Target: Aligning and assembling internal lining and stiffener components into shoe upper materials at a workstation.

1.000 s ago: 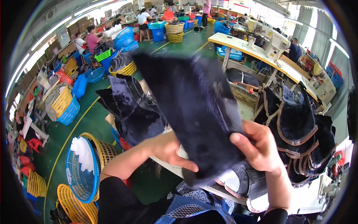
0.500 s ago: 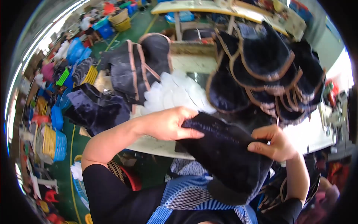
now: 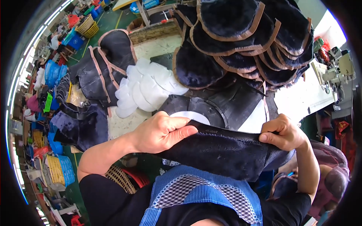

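My left hand (image 3: 163, 132) pinches one corner of a black plush fabric piece (image 3: 226, 150). Its opposite end is gripped by my right hand (image 3: 283, 134), so the top edge is drawn out nearly straight between them. The plush side, with a stitched line just below that edge, faces up and toward me, and the lower part hangs over my apron. Just beyond, a black smooth-backed piece (image 3: 222, 109) lies on the table with a white rounded sheet (image 3: 191, 116) on it, partly hidden by the held fabric.
White rounded sheets (image 3: 145, 88) lie in a loose pile beyond my left hand. Brown-edged dark plush pieces (image 3: 233, 49) are heaped at the far right. Dark pieces (image 3: 102, 62) lie to the left. A sewing machine (image 3: 337, 71) stands at right; another person (image 3: 333, 177) is at lower right.
The fabric has swung from hanging slantwise to stretched crosswise, its top edge now turned up. My left hand moved left and slightly down. The black piece with the white sheet has come into sight.
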Action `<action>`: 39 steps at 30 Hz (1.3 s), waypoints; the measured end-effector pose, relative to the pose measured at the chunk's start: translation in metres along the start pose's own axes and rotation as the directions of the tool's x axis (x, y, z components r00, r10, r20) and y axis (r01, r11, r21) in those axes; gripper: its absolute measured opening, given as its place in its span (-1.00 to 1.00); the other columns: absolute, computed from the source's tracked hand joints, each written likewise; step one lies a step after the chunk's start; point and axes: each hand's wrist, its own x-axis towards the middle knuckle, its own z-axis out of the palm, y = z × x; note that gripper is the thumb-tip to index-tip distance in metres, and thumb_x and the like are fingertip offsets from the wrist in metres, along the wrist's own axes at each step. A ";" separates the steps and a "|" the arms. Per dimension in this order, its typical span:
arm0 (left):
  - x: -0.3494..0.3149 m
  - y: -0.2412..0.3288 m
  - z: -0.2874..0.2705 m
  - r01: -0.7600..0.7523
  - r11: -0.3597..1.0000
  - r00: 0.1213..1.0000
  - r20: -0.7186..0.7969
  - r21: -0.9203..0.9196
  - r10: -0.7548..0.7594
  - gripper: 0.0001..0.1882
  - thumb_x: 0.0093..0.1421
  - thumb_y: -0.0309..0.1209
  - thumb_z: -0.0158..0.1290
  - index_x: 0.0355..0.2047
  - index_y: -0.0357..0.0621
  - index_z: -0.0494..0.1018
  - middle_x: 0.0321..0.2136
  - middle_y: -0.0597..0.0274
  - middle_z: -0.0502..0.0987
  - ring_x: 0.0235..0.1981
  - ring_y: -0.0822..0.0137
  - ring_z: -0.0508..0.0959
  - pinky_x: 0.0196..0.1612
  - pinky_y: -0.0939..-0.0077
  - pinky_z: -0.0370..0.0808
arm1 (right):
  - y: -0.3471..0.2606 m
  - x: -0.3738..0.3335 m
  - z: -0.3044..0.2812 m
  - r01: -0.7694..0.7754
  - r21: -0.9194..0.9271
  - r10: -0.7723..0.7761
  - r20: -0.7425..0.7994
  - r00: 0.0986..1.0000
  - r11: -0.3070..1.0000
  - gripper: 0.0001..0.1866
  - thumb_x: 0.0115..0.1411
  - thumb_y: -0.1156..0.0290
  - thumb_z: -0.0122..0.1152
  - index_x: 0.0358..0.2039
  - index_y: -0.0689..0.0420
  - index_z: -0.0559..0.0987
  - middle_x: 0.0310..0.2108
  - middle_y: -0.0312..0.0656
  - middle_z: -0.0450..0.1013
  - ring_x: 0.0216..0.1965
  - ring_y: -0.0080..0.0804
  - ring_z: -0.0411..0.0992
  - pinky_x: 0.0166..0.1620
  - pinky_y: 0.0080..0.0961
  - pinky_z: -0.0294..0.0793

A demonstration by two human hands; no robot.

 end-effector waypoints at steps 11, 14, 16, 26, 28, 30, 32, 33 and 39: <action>-0.033 -0.001 -0.020 -0.015 0.976 0.963 -0.259 0.218 0.072 -0.86 0.30 -0.38 0.24 -0.28 -0.20 0.58 -0.68 0.19 0.52 -0.72 0.30 0.53 -0.65 0.43 0.37 | -0.043 0.060 -0.012 0.029 -0.118 -0.012 0.146 0.989 0.993 -0.87 0.14 0.44 0.49 -0.42 0.23 0.70 -0.57 -0.10 0.57 -0.56 -0.27 0.58 -0.46 -0.43 0.46; -0.020 -0.039 -0.049 0.299 0.938 0.920 -0.312 0.174 -0.236 -0.63 0.38 -0.24 0.14 -0.49 -0.25 0.44 -0.72 0.01 0.34 -0.70 0.07 0.44 -0.55 0.29 0.33 | -0.051 0.135 -0.027 0.023 -0.416 0.082 0.232 0.969 0.909 -0.77 0.22 0.29 0.32 -0.46 0.19 0.63 -0.57 -0.08 0.48 -0.46 -0.06 0.50 -0.38 -0.27 0.44; -0.010 -0.090 -0.040 0.409 0.894 0.910 -0.152 0.181 -0.385 -0.59 0.36 -0.20 0.14 -0.52 -0.25 0.45 -0.73 -0.03 0.36 -0.66 -0.03 0.45 -0.53 0.24 0.34 | -0.002 0.160 -0.008 0.041 -0.548 0.091 0.211 0.973 0.835 -0.75 0.23 0.25 0.29 -0.42 0.18 0.64 -0.49 -0.05 0.53 -0.35 0.01 0.53 -0.29 -0.15 0.48; -0.014 -0.151 0.001 0.239 0.938 0.921 -0.363 0.250 -0.138 -0.63 0.26 -0.30 0.28 -0.56 -0.24 0.43 -0.74 0.01 0.29 -0.76 0.09 0.26 -0.65 0.31 0.19 | 0.065 0.164 0.023 -0.043 -0.430 0.077 0.063 0.995 0.902 -0.79 0.20 0.34 0.33 -0.42 0.25 0.66 -0.47 -0.07 0.51 -0.44 -0.14 0.49 -0.36 -0.28 0.41; -0.014 -0.156 -0.001 0.243 0.952 0.915 -0.371 0.185 -0.161 -0.65 0.27 -0.30 0.27 -0.55 -0.24 0.45 -0.74 0.02 0.30 -0.76 0.10 0.27 -0.65 0.32 0.19 | 0.064 0.171 0.024 -0.059 -0.444 0.096 0.063 0.993 0.894 -0.80 0.21 0.36 0.33 -0.41 0.26 0.67 -0.49 -0.07 0.51 -0.47 -0.18 0.49 -0.38 -0.32 0.41; -0.014 -0.156 -0.002 0.260 0.953 0.913 -0.360 0.154 -0.191 -0.66 0.27 -0.30 0.27 -0.55 -0.24 0.46 -0.74 0.03 0.30 -0.76 0.10 0.27 -0.65 0.32 0.19 | 0.066 0.173 0.025 -0.063 -0.449 0.099 0.056 0.994 0.891 -0.80 0.21 0.37 0.32 -0.41 0.26 0.67 -0.50 -0.07 0.52 -0.48 -0.17 0.49 -0.39 -0.32 0.41; -0.014 -0.156 -0.003 0.282 0.951 0.910 -0.350 0.126 -0.223 -0.66 0.28 -0.30 0.26 -0.54 -0.24 0.46 -0.74 0.03 0.30 -0.76 0.10 0.27 -0.65 0.32 0.19 | 0.067 0.174 0.026 -0.063 -0.452 0.097 0.052 0.994 0.890 -0.81 0.21 0.37 0.32 -0.42 0.26 0.67 -0.51 -0.06 0.52 -0.49 -0.16 0.50 -0.39 -0.32 0.41; -0.013 -0.156 -0.003 0.284 0.951 0.909 -0.350 0.124 -0.226 -0.66 0.28 -0.30 0.26 -0.55 -0.23 0.46 -0.74 0.03 0.30 -0.76 0.10 0.27 -0.65 0.32 0.19 | 0.066 0.174 0.026 -0.081 -0.441 0.109 0.037 0.993 0.894 -0.81 0.21 0.37 0.31 -0.42 0.26 0.67 -0.51 -0.06 0.53 -0.50 -0.16 0.50 -0.40 -0.32 0.41; -0.012 -0.154 -0.002 0.330 0.937 0.894 -0.356 0.113 -0.272 -0.65 0.29 -0.29 0.25 -0.55 -0.23 0.47 -0.76 0.04 0.30 -0.77 0.09 0.26 -0.65 0.31 0.18 | 0.066 0.180 0.025 -0.168 -0.378 0.189 0.019 0.982 0.910 -0.80 0.19 0.37 0.29 -0.42 0.26 0.68 -0.53 -0.02 0.56 -0.53 -0.12 0.53 -0.40 -0.32 0.45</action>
